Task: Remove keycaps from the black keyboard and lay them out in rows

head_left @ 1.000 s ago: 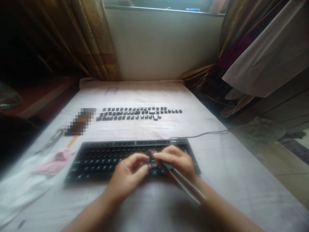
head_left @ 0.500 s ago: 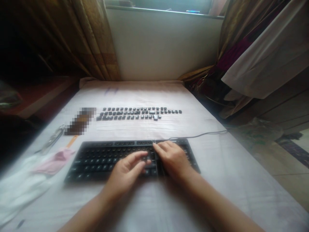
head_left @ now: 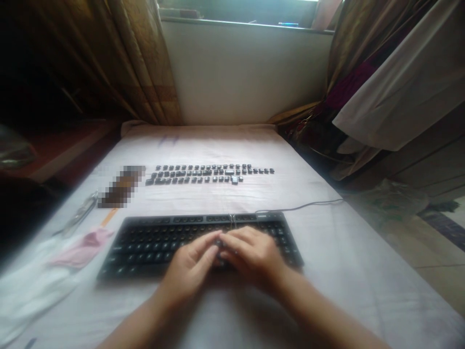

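A black keyboard (head_left: 145, 245) lies on the pale sheet, with many key positions along its upper rows lacking caps. Over its middle, my left hand (head_left: 191, 261) pinches a small dark piece, apparently a keycap (head_left: 219, 242). My right hand (head_left: 256, 252) is closed, its fingertips meeting the left ones at that piece. Thin wire prongs (head_left: 232, 220) stick out just beyond my right fingers, like those of a wire keycap puller; its handle is hidden under the hand. Behind the keyboard, loose black keycaps (head_left: 192, 173) sit in three rows.
Left of the keyboard lie a pink cloth (head_left: 83, 247), white cloth or plastic (head_left: 32, 291), a clear slim packet (head_left: 82, 211) and a pixelated brown item (head_left: 121, 186). The keyboard cable (head_left: 301, 206) runs off the right edge. Curtains (head_left: 138, 63) hang behind.
My right hand has come down and left from the keyboard's back edge to my left fingers. The gap between the hands has closed around the small piece. The view has tilted slightly upward.
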`<state>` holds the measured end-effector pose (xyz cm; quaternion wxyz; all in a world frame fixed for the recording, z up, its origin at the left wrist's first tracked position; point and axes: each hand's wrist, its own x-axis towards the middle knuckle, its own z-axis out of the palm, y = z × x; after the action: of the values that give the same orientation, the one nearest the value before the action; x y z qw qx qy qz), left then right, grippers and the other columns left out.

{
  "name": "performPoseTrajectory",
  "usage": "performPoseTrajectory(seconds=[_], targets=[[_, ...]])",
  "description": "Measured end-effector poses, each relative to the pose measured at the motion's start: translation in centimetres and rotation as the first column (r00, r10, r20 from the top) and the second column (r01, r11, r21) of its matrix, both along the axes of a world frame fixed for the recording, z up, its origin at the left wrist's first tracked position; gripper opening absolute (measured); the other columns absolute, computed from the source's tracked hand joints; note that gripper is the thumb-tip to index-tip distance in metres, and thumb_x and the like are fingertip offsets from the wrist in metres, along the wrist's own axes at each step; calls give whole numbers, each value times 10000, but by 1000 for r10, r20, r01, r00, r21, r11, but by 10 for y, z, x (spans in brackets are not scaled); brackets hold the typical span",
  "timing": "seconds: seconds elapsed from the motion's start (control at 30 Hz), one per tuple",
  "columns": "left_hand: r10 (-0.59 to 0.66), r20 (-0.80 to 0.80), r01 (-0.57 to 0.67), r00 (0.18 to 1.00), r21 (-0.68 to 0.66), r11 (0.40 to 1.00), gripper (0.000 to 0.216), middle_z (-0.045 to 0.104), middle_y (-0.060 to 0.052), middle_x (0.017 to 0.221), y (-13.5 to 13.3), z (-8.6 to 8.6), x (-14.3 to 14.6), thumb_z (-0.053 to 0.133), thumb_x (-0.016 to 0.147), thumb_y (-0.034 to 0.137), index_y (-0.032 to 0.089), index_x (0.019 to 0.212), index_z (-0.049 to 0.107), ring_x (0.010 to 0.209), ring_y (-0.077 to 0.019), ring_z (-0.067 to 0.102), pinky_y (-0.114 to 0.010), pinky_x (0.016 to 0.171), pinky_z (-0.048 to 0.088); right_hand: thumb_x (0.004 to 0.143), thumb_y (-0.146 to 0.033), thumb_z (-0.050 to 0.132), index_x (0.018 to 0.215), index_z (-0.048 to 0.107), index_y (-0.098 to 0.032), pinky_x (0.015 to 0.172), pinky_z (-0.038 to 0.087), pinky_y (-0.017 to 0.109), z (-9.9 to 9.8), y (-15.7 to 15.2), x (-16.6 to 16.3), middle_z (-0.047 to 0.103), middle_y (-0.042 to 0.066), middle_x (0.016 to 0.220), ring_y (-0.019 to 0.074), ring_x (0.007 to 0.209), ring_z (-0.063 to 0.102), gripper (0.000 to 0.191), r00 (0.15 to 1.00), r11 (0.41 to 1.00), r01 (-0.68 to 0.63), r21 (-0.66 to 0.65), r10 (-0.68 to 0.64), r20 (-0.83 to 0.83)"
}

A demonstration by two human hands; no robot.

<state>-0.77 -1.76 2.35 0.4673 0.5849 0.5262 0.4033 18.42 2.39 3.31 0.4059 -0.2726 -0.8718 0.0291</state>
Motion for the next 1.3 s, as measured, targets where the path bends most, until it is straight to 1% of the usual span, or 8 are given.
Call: performPoseTrajectory(seconds=[0.13, 0.23, 0.33, 0.43, 0.53, 0.63, 0.9, 1.3], targets=[[-20, -226, 76, 974, 243, 967, 402, 784, -38, 835, -1, -9, -3, 501, 954, 300, 198, 1320, 632, 695, -160, 729, -257, 724, 601, 969, -249, 557, 1002, 674, -174, 673, 589, 281, -1, 2, -2, 778, 79, 871, 181, 719, 720, 143, 1000, 998, 0, -65, -1, -22], [15, -346, 142, 938, 423, 895, 435, 786, -63, 978, -3, -15, -5, 475, 967, 228, 211, 1394, 558, 774, -157, 749, -231, 733, 596, 980, -255, 526, 958, 676, -169, 660, 585, 279, 1, 3, -3, 774, 87, 853, 180, 698, 716, 174, 999, 999, 1, -45, 1, 42], [22, -392, 181, 920, 474, 861, 511, 743, -70, 1172, -6, -16, -5, 478, 970, 187, 247, 1476, 439, 874, -151, 753, -209, 762, 590, 991, -272, 498, 927, 679, -165, 644, 575, 270, 5, 7, 1, 771, 92, 837, 178, 688, 711, 220, 994, 1000, -25, 5, 25, 108], [17, -406, 203, 914, 492, 846, 591, 752, -45, 1145, -6, -15, -6, 483, 973, 178, 257, 1532, 311, 916, -137, 745, -208, 817, 583, 971, -271, 548, 952, 692, -168, 677, 579, 264, 13, 27, 14, 774, 78, 857, 179, 743, 726, 178, 995, 999, -19, -31, 22, 95], [94, -443, 222, 891, 608, 762, 580, 769, -39, 1017, -1, -13, -8, 489, 966, 150, 231, 1519, 332, 892, -138, 739, -231, 825, 585, 918, -238, 637, 995, 720, -201, 723, 587, 277, 17, 70, 37, 783, 48, 888, 165, 750, 731, 119, 986, 966, 150, -209, -133, 96], [177, -489, 267, 854, 705, 657, 518, 767, -54, 972, 5, -13, -9, 508, 952, 123, 197, 1458, 430, 871, -155, 730, -258, 788, 595, 848, -214, 708, 973, 762, -222, 777, 588, 315, 12, 123, 57, 795, 34, 933, 189, 796, 744, 136, 899, 826, 434, -361, -367, 240], [235, -544, 346, 805, 753, 559, 307, 769, -69, 939, 5, -21, -11, 531, 947, 115, 126, 1243, 614, 869, -165, 713, -265, 752, 591, 831, -242, 712, 1006, 788, -239, 821, 560, 305, -26, 189, 59, 799, 37, 965, 202, 858, 743, 191, 809, 699, 581, -416, -445, 384], [215, -559, 373, 801, 746, 551, 295, 763, -61, 886, 4, -22, -10, 522, 925, 77, 106, 1194, 639, 850, -173, 704, -292, 744, 582, 877, -323, 667, 1090, 764, -283, 826, 507, 294, -29, 203, 49, 777, 33, 1031, 212, 929, 703, 238, 766, 712, 609, -349, -412, 494]])
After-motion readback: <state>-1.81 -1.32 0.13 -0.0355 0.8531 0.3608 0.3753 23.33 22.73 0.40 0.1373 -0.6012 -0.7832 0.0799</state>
